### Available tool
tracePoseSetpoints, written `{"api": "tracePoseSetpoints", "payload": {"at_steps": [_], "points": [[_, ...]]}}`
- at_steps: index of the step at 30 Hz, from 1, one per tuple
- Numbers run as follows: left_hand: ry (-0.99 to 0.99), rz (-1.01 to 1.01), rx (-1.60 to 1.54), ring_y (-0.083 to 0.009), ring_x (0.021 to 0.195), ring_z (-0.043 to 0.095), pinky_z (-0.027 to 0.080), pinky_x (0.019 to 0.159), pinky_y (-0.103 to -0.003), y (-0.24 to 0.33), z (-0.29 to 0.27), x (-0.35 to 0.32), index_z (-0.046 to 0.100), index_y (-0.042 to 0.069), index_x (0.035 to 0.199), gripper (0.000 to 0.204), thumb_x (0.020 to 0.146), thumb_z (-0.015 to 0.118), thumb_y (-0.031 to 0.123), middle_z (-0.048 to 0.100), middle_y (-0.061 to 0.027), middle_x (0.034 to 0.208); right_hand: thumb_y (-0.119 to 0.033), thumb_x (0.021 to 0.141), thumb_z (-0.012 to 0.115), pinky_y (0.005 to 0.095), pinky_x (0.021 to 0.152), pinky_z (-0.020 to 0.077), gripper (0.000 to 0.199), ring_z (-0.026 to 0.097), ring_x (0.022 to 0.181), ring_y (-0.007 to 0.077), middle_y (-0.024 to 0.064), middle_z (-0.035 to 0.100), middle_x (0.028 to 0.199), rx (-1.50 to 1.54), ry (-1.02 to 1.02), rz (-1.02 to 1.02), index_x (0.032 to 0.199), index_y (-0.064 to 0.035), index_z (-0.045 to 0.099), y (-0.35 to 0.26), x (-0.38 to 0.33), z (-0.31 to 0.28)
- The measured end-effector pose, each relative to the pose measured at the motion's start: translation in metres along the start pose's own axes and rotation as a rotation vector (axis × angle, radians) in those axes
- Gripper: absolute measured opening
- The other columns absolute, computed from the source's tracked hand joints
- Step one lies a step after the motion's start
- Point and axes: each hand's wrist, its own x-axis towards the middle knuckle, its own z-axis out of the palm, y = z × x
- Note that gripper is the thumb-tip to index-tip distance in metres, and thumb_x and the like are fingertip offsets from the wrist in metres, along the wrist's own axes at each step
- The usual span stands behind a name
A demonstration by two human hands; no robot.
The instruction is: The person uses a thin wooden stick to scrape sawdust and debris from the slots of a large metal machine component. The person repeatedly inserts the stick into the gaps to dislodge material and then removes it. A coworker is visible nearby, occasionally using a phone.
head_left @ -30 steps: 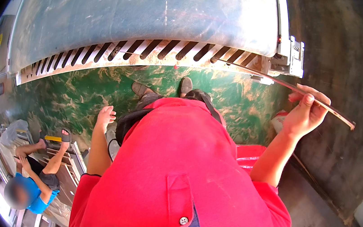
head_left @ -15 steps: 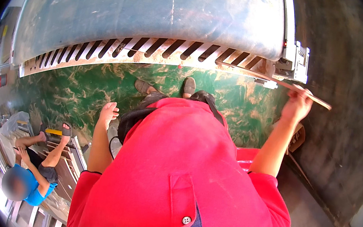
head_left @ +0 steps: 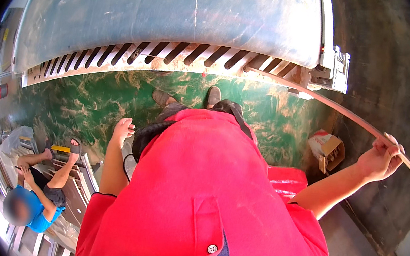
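Note:
A long thin wooden strip (head_left: 340, 110) slants out from the slotted edge of a conveyor machine toward the right. Near its outer end my right hand (head_left: 383, 159) grips it, fingers wrapped round, with a short end poking past the hand. The strip's far end lies over the slotted panel (head_left: 203, 53), close to the conveyor belt (head_left: 178, 9). My left hand (head_left: 124, 130) hangs at my left side over the green floor, fingers loosely curled but apart, and nothing shows in it.
Beyond my right side an opened cardboard box (head_left: 332, 151) sits on the floor. A seated person (head_left: 35, 199) in a blue shirt is at the lower left beside stacked boards (head_left: 75, 184). Sawdust is scattered over the green floor (head_left: 91, 98). A red wrapped bundle (head_left: 288, 180) lies beside me.
My right hand has moved outward to the right and nearer, drawing the wooden strip farther out past the machine's corner. My left hand has barely moved.

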Motion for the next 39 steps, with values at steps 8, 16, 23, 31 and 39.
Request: {"api": "tracePoseSetpoints", "payload": {"at_steps": [8, 16, 23, 31, 39], "points": [[0.003, 0.025, -0.016, -0.0163, 0.075, 0.060, 0.047, 0.069, -0.033, 0.006, -0.001, -0.001, 0.055, 0.011, 0.118, 0.040, 0.091, 0.053, 0.041, 0.063, -0.0047, 0.096, -0.012, 0.095, 0.053, 0.0275, 0.056, 0.0429, 0.014, 0.052, 0.060, 0.0161, 0.0198, 0.065, 0.086, -0.050, -0.310, 0.054, 0.101, -0.0003, 0.050, 0.011, -0.001, 0.071], [0.013, 0.015, -0.048, -0.0162, 0.072, 0.060, 0.047, 0.067, -0.032, 0.000, 0.001, 0.001, 0.056, 0.011, 0.116, 0.039, 0.091, 0.054, 0.041, 0.064, -0.0045, 0.094, -0.012, 0.098, 0.049, 0.0279, 0.058, 0.0440, 0.008, 0.050, 0.060, 0.0148, 0.0139, 0.064, 0.083, -0.006, -0.362, 0.429, 0.098, -0.0038, 0.046, 0.112, 0.010, 0.088], [0.020, -0.033, -0.026, -0.0155, 0.070, 0.059, 0.047, 0.065, -0.031, -0.006, 0.008, 0.000, 0.057, 0.011, 0.113, 0.038, 0.091, 0.054, 0.041, 0.063, -0.0039, 0.092, -0.016, 0.098, 0.049, 0.0325, 0.065, 0.0498, 0.010, 0.059, 0.070, 0.0207, 0.0141, 0.064, 0.091, 0.116, -0.174, 0.602, 0.100, -0.0059, 0.047, 0.174, -0.071, 0.048], [0.022, 0.054, -0.009, -0.0152, 0.070, 0.059, 0.047, 0.064, -0.031, 0.028, 0.003, -0.005, 0.056, 0.011, 0.117, 0.040, 0.091, 0.054, 0.041, 0.064, -0.0053, 0.092, -0.022, 0.094, 0.058, 0.0274, 0.054, 0.0369, 0.019, 0.047, 0.060, 0.0163, 0.0151, 0.061, 0.078, 0.106, 0.049, 0.271, 0.091, -0.0050, 0.050, 0.110, 0.003, -0.026], [-0.003, 0.030, -0.024, -0.0154, 0.072, 0.060, 0.047, 0.066, -0.031, 0.020, 0.001, 0.004, 0.056, 0.010, 0.117, 0.041, 0.090, 0.055, 0.041, 0.063, -0.0052, 0.093, -0.023, 0.093, 0.060, 0.0244, 0.047, 0.0304, 0.024, 0.042, 0.052, 0.0130, 0.0188, 0.062, 0.072, -0.073, 0.177, 0.042, 0.088, -0.0013, 0.050, -0.006, 0.021, 0.021]]}}
